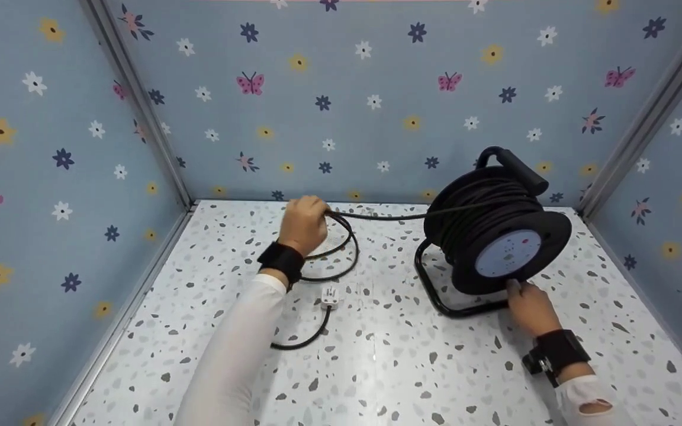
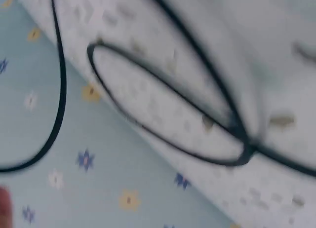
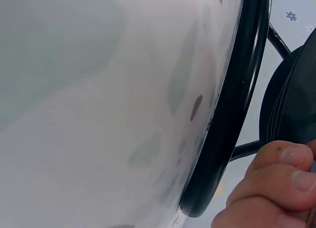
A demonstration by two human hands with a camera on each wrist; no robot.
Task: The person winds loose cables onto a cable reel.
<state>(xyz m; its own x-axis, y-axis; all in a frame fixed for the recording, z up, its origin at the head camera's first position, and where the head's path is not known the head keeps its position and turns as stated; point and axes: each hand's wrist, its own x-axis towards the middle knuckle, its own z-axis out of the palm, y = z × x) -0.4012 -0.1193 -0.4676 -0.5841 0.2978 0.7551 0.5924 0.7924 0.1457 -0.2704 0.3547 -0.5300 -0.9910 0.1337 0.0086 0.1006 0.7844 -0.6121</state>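
Observation:
A black cable reel [image 1: 462, 239] with a pale blue socket panel [image 1: 508, 254] stands at the right on a bent black tube stand [image 1: 436, 296]. My right hand [image 1: 531, 309] grips the lower rim of its front flange, fingers curled in the right wrist view beside the reel [image 3: 296, 95]. From the wound drum, a black cable [image 1: 388, 218] runs left to my left hand [image 1: 304, 225], which holds it with curled fingers. Loops of that cable [image 2: 163, 80] hang by the left hand. Its white plug [image 1: 330, 297] lies on the speckled tabletop, nearer me.
The white speckled tabletop [image 1: 376, 367] is enclosed by blue flowered panels [image 1: 341, 118] at the back and both sides. Grey metal posts [image 1: 140, 106] stand in the corners. A carrying handle [image 1: 521, 171] sticks up over the reel.

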